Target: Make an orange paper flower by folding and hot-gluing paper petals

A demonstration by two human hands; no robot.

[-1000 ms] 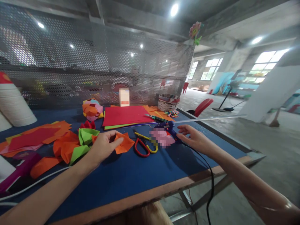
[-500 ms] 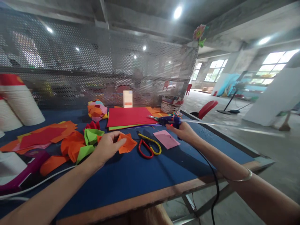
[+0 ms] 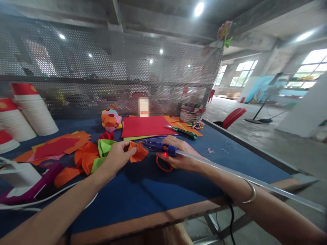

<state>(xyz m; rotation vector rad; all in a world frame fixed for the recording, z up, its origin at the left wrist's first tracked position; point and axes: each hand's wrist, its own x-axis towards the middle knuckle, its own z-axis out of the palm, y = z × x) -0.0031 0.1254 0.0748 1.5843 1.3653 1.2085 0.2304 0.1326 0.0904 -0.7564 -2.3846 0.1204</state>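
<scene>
My left hand (image 3: 119, 157) pinches a folded orange paper piece (image 3: 139, 152) above the blue table. Closed around a blue hot glue gun (image 3: 155, 146), my right hand (image 3: 181, 153) holds its nozzle at the upper edge of that paper; whether they touch I cannot tell. A long clear glue stick (image 3: 230, 170) runs out of the gun's rear, and a red light glows on the gun. Below my right hand lie scissors (image 3: 163, 165), with the red handle loop showing and the yellow one mostly covered. Folded orange and green papers (image 3: 85, 158) lie beside my left hand.
A red paper stack (image 3: 145, 126) lies at the back, with a green-and-black utility knife (image 3: 185, 132) at its right. Beyond stand a woven basket (image 3: 191, 113) and a paper ball (image 3: 111, 119). Paper cups (image 3: 41, 115) and a purple power strip (image 3: 48, 177) are at left.
My right hand has brought the glue gun left and down to the orange paper, now covering the pink sheet and part of the scissors. My left hand keeps its pinch. The view shifted slightly.
</scene>
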